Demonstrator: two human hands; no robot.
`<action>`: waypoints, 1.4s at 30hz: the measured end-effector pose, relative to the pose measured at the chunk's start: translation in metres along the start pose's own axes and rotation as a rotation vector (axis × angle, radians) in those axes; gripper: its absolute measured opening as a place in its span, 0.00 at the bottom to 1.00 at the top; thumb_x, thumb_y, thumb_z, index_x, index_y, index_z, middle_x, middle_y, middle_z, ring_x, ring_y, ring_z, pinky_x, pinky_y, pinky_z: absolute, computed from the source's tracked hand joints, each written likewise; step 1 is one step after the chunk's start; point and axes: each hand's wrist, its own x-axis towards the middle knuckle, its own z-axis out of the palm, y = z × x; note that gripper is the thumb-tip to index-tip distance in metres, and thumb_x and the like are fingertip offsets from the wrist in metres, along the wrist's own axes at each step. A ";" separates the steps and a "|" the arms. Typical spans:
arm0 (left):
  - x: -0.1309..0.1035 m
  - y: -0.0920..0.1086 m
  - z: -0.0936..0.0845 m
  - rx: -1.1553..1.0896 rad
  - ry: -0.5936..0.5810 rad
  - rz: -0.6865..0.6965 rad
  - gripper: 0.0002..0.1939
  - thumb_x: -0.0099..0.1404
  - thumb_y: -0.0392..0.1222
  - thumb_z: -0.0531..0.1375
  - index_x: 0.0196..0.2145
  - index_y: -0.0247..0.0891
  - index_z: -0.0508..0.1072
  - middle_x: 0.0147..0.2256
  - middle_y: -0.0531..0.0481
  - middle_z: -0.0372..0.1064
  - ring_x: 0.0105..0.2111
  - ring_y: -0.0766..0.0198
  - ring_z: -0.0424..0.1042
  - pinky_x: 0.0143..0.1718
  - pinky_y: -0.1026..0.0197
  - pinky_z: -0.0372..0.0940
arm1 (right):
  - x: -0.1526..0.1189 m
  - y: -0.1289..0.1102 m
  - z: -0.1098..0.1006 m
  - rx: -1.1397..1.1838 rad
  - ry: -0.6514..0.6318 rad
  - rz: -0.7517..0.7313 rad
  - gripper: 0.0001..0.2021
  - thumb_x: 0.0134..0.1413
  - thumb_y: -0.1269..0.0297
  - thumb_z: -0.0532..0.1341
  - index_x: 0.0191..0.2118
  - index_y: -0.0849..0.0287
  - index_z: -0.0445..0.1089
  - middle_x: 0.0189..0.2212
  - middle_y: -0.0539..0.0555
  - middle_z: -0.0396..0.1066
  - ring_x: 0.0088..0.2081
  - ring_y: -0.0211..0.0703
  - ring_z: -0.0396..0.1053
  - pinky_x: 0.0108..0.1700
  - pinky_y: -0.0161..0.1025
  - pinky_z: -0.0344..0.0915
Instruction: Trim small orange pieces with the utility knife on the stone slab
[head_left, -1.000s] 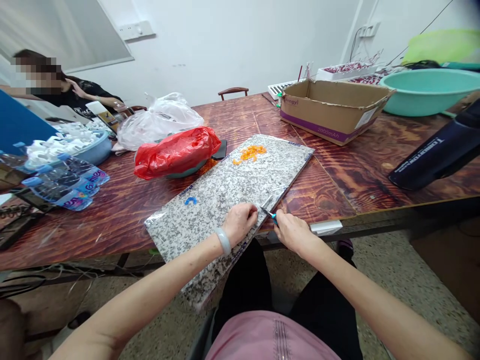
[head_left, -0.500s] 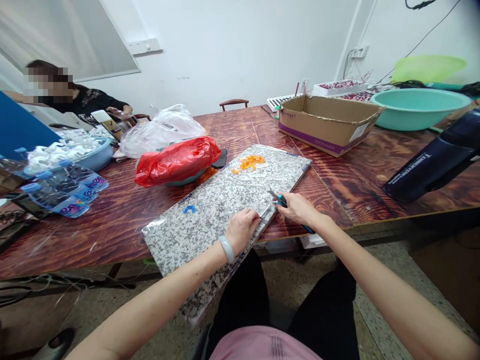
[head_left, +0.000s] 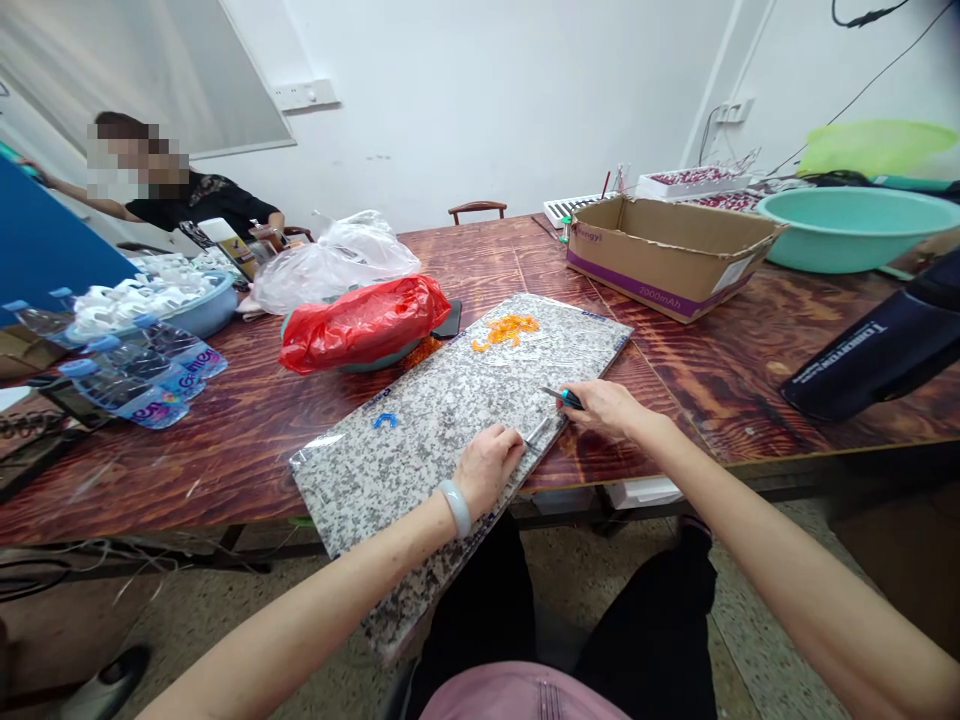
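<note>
A speckled grey-and-white slab [head_left: 427, 450] lies slantwise over the table's front edge. Above its near edge, my left hand [head_left: 487, 468] is closed in a pinch by a thin silvery strip [head_left: 538, 432], whose kind I cannot make out. My right hand [head_left: 606, 408] is wrapped around a knife-like tool [head_left: 568, 398] with a teal-and-black handle. Its grey blade points left over the slab, apart from my left fingers. A pile of small orange pieces [head_left: 506, 330] lies toward the slab's far end, and a few blue pieces [head_left: 385, 421] lie near its left side.
Behind the slab sits a bowl covered by a red plastic bag [head_left: 364, 322]. Water bottles [head_left: 142, 385] and a blue basin [head_left: 214, 312] of white parts stand left. To the right are a cardboard box [head_left: 652, 262], a teal basin [head_left: 840, 255] and a dark flask [head_left: 862, 350]. A person [head_left: 217, 205] sits far left.
The view has shifted slightly, so most things appear a little further right. The tool in my right hand has turned a little, its blade now flatter. My left hand keeps its pinch.
</note>
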 end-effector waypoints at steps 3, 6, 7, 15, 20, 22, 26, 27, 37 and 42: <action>0.001 -0.001 0.001 -0.017 0.008 -0.004 0.09 0.63 0.39 0.50 0.28 0.37 0.66 0.29 0.51 0.63 0.31 0.66 0.64 0.34 0.64 0.59 | 0.003 0.011 -0.003 -0.015 0.005 0.022 0.12 0.56 0.56 0.49 0.35 0.55 0.66 0.29 0.53 0.70 0.30 0.40 0.66 0.27 0.32 0.49; 0.001 -0.002 0.002 -0.047 0.018 -0.005 0.09 0.63 0.38 0.50 0.28 0.37 0.66 0.28 0.51 0.63 0.31 0.66 0.64 0.33 0.65 0.59 | 0.006 0.017 -0.006 -0.022 -0.004 0.071 0.13 0.56 0.56 0.49 0.35 0.56 0.67 0.29 0.53 0.70 0.29 0.40 0.65 0.26 0.32 0.48; 0.001 -0.002 0.002 -0.060 0.021 -0.004 0.09 0.63 0.38 0.50 0.28 0.37 0.66 0.28 0.51 0.63 0.31 0.66 0.64 0.33 0.65 0.59 | 0.006 0.017 -0.007 -0.023 -0.005 0.085 0.12 0.55 0.56 0.50 0.36 0.56 0.67 0.29 0.53 0.70 0.29 0.40 0.65 0.26 0.32 0.48; 0.004 -0.003 0.004 -0.095 0.038 0.003 0.08 0.63 0.38 0.51 0.29 0.37 0.67 0.29 0.50 0.65 0.32 0.66 0.65 0.34 0.64 0.60 | -0.001 0.012 -0.004 0.038 0.067 0.140 0.12 0.56 0.56 0.50 0.37 0.56 0.66 0.29 0.53 0.69 0.30 0.42 0.65 0.26 0.33 0.48; 0.006 -0.004 0.005 -0.083 0.030 0.016 0.07 0.63 0.40 0.52 0.29 0.37 0.67 0.29 0.51 0.65 0.32 0.65 0.65 0.34 0.64 0.60 | -0.011 0.002 0.003 0.177 0.102 0.143 0.12 0.55 0.56 0.50 0.37 0.55 0.66 0.29 0.52 0.69 0.31 0.41 0.65 0.29 0.32 0.50; 0.006 -0.003 0.004 -0.043 0.005 0.034 0.09 0.64 0.41 0.51 0.30 0.37 0.68 0.29 0.50 0.64 0.32 0.65 0.65 0.35 0.64 0.60 | -0.014 -0.005 0.006 0.220 0.098 0.141 0.11 0.55 0.56 0.51 0.37 0.56 0.66 0.28 0.52 0.69 0.31 0.41 0.65 0.29 0.32 0.50; -0.001 0.000 -0.002 0.052 -0.056 0.081 0.12 0.65 0.43 0.47 0.32 0.38 0.68 0.30 0.49 0.62 0.33 0.64 0.63 0.35 0.63 0.60 | -0.020 -0.016 0.008 0.281 0.100 0.154 0.11 0.55 0.58 0.51 0.36 0.56 0.66 0.27 0.52 0.69 0.29 0.40 0.64 0.30 0.32 0.51; -0.004 0.000 -0.005 0.061 -0.064 0.095 0.12 0.66 0.43 0.47 0.34 0.38 0.68 0.31 0.48 0.62 0.34 0.64 0.63 0.36 0.63 0.60 | -0.021 -0.017 0.008 0.301 0.099 0.161 0.11 0.55 0.58 0.51 0.36 0.56 0.67 0.27 0.52 0.68 0.28 0.40 0.64 0.30 0.32 0.51; -0.014 -0.004 -0.008 -0.007 -0.057 0.024 0.12 0.65 0.40 0.47 0.39 0.38 0.68 0.31 0.48 0.63 0.34 0.65 0.65 0.36 0.64 0.61 | -0.028 -0.023 0.011 0.646 0.062 0.211 0.10 0.51 0.63 0.53 0.37 0.60 0.67 0.22 0.49 0.67 0.22 0.35 0.62 0.26 0.30 0.55; 0.001 0.001 0.000 -0.025 0.001 -0.003 0.10 0.64 0.39 0.49 0.32 0.37 0.68 0.29 0.50 0.64 0.32 0.65 0.65 0.35 0.64 0.60 | -0.028 -0.024 0.016 0.781 0.020 0.249 0.11 0.51 0.63 0.52 0.39 0.60 0.65 0.19 0.47 0.64 0.17 0.33 0.61 0.20 0.29 0.55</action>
